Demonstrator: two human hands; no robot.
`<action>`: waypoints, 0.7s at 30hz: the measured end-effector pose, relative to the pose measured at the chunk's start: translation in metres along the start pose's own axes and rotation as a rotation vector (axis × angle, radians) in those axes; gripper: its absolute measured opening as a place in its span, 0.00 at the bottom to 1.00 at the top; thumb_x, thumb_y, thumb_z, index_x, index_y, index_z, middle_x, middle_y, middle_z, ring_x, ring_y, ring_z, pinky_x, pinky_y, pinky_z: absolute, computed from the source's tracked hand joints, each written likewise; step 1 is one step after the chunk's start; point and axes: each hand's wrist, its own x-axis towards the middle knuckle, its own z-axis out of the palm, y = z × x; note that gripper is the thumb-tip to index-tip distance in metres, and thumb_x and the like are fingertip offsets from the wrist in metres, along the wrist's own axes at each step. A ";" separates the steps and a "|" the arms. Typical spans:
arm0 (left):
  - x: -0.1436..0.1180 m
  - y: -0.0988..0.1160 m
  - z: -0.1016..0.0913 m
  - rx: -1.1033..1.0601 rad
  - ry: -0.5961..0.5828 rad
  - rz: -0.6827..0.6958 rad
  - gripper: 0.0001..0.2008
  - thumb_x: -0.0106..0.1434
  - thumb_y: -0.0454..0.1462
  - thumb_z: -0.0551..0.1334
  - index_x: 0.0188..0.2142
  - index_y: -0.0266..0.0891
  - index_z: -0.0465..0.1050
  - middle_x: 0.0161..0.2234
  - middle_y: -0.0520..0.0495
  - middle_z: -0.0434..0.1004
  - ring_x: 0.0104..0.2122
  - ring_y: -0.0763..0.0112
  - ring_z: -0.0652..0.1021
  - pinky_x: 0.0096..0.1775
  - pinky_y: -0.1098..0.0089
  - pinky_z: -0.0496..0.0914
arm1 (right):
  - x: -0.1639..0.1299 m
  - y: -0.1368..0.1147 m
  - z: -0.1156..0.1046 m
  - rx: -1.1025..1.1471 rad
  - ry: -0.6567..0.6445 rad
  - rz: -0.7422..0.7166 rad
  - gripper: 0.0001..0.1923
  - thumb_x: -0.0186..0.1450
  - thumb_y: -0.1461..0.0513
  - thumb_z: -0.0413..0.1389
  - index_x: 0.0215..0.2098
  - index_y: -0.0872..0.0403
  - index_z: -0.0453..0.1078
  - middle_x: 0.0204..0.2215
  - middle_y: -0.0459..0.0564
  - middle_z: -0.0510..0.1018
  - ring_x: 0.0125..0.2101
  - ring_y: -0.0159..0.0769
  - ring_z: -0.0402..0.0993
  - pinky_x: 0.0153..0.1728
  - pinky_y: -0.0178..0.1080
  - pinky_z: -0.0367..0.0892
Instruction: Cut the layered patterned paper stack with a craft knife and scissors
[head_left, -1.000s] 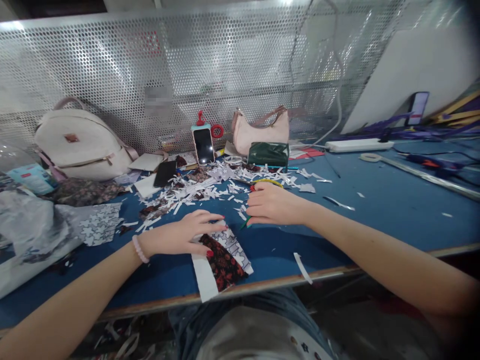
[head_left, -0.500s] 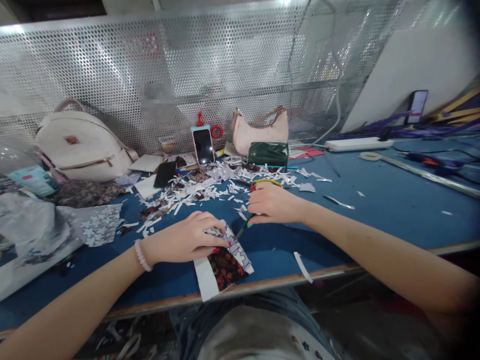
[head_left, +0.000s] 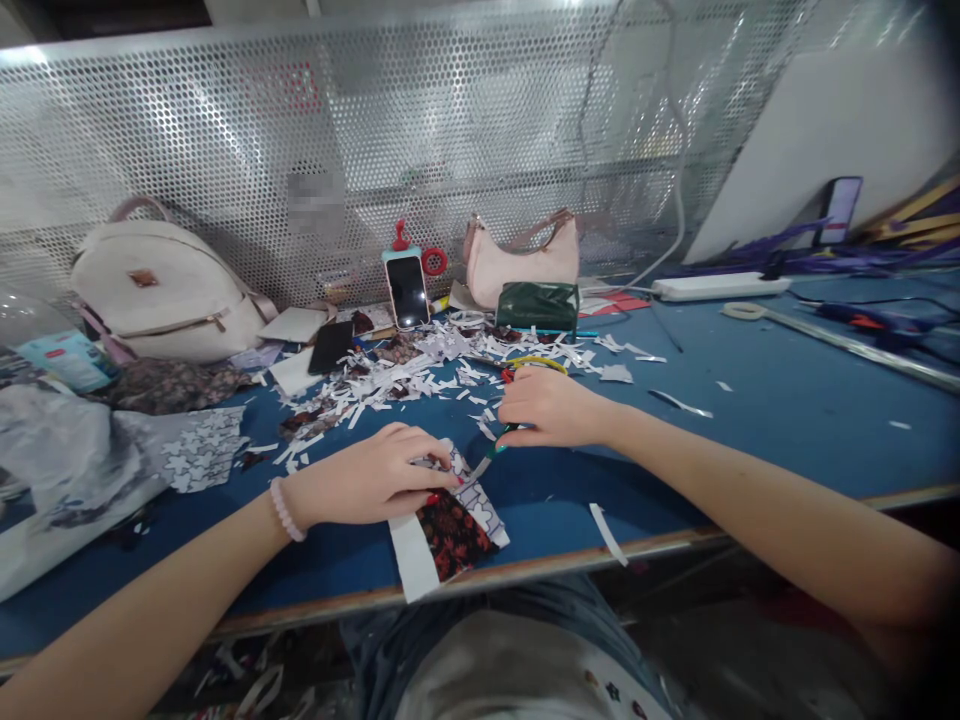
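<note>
My left hand [head_left: 386,470], with a bead bracelet at the wrist, holds a patchwork piece [head_left: 457,535] down at the table's front edge. The piece has a dark red-and-black floral part, a white strip on the left and a lilac-and-white patterned strip on the right. My right hand [head_left: 551,408] is closed around a slim tool [head_left: 491,455] with a dark green handle and a pale metal tip. That tip meets the patterned strip close to my left fingertips; the tool's exact kind is unclear. Scissors [head_left: 536,362] with a yellow handle lie just behind my right hand.
Paper and fabric scraps [head_left: 390,375] are heaped beyond my hands. Behind them stand a backpack [head_left: 165,290], a phone [head_left: 407,292], a pink handbag [head_left: 525,262] and a green pouch [head_left: 538,306]. A power strip [head_left: 720,288] and a tape roll [head_left: 744,311] lie right, before a perforated panel [head_left: 450,130].
The tool in my right hand has tilted, and its tip now reaches further onto the patterned strip. My left hand and the patchwork piece stay nearly still.
</note>
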 end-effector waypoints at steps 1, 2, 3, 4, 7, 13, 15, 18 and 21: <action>0.000 0.000 0.000 0.001 0.001 0.000 0.14 0.65 0.32 0.53 0.49 0.41 0.68 0.48 0.42 0.70 0.46 0.62 0.69 0.48 0.61 0.62 | 0.000 0.000 0.000 0.002 -0.006 0.000 0.27 0.69 0.49 0.38 0.23 0.55 0.65 0.18 0.45 0.69 0.21 0.31 0.60 0.28 0.36 0.49; 0.000 0.000 0.000 0.002 0.001 0.000 0.14 0.65 0.32 0.53 0.49 0.40 0.68 0.48 0.42 0.70 0.46 0.62 0.69 0.48 0.61 0.62 | 0.000 0.000 0.000 0.004 -0.012 0.001 0.27 0.69 0.49 0.38 0.22 0.55 0.65 0.18 0.46 0.69 0.21 0.31 0.60 0.28 0.36 0.49; 0.000 0.000 0.000 0.004 0.002 0.001 0.14 0.65 0.32 0.53 0.49 0.40 0.67 0.48 0.42 0.70 0.46 0.62 0.69 0.48 0.61 0.62 | 0.000 0.000 0.000 0.006 -0.017 0.003 0.27 0.69 0.49 0.38 0.22 0.55 0.65 0.18 0.46 0.69 0.21 0.31 0.60 0.28 0.36 0.49; 0.000 0.000 0.000 0.006 0.004 0.003 0.14 0.65 0.32 0.53 0.49 0.39 0.67 0.48 0.41 0.70 0.46 0.61 0.69 0.48 0.61 0.62 | 0.000 -0.001 0.000 0.007 -0.022 0.004 0.27 0.69 0.49 0.38 0.22 0.55 0.65 0.18 0.46 0.69 0.21 0.31 0.60 0.28 0.36 0.49; -0.001 0.000 0.000 0.005 0.017 0.012 0.13 0.65 0.32 0.52 0.48 0.38 0.68 0.47 0.42 0.71 0.46 0.62 0.70 0.48 0.61 0.62 | 0.001 -0.001 0.000 0.000 -0.025 0.009 0.27 0.69 0.50 0.38 0.23 0.55 0.65 0.18 0.46 0.69 0.21 0.31 0.60 0.28 0.36 0.49; 0.001 0.002 0.002 -0.090 0.043 -0.002 0.11 0.65 0.31 0.53 0.46 0.39 0.68 0.48 0.45 0.72 0.49 0.64 0.69 0.51 0.63 0.60 | 0.000 0.000 0.000 -0.052 -0.018 0.107 0.27 0.69 0.50 0.39 0.21 0.55 0.65 0.17 0.46 0.69 0.20 0.31 0.60 0.27 0.36 0.48; 0.003 0.004 0.003 -0.128 0.036 -0.020 0.12 0.65 0.32 0.53 0.47 0.39 0.67 0.50 0.45 0.71 0.51 0.65 0.68 0.52 0.64 0.59 | -0.002 0.003 0.000 -0.089 -0.031 0.176 0.27 0.69 0.50 0.39 0.21 0.55 0.66 0.16 0.47 0.69 0.21 0.32 0.60 0.26 0.36 0.47; 0.004 0.005 0.006 -0.146 0.008 -0.038 0.16 0.65 0.34 0.53 0.53 0.39 0.63 0.55 0.44 0.67 0.55 0.63 0.65 0.54 0.63 0.58 | -0.004 0.008 0.000 -0.114 -0.044 0.268 0.26 0.68 0.51 0.41 0.20 0.55 0.66 0.16 0.48 0.69 0.20 0.32 0.61 0.25 0.36 0.46; 0.003 0.004 0.008 -0.135 -0.017 -0.039 0.17 0.66 0.36 0.54 0.55 0.40 0.62 0.56 0.44 0.65 0.56 0.61 0.64 0.54 0.63 0.57 | -0.006 0.013 -0.001 -0.080 -0.072 0.321 0.24 0.68 0.53 0.42 0.20 0.55 0.66 0.17 0.48 0.69 0.20 0.32 0.62 0.25 0.36 0.46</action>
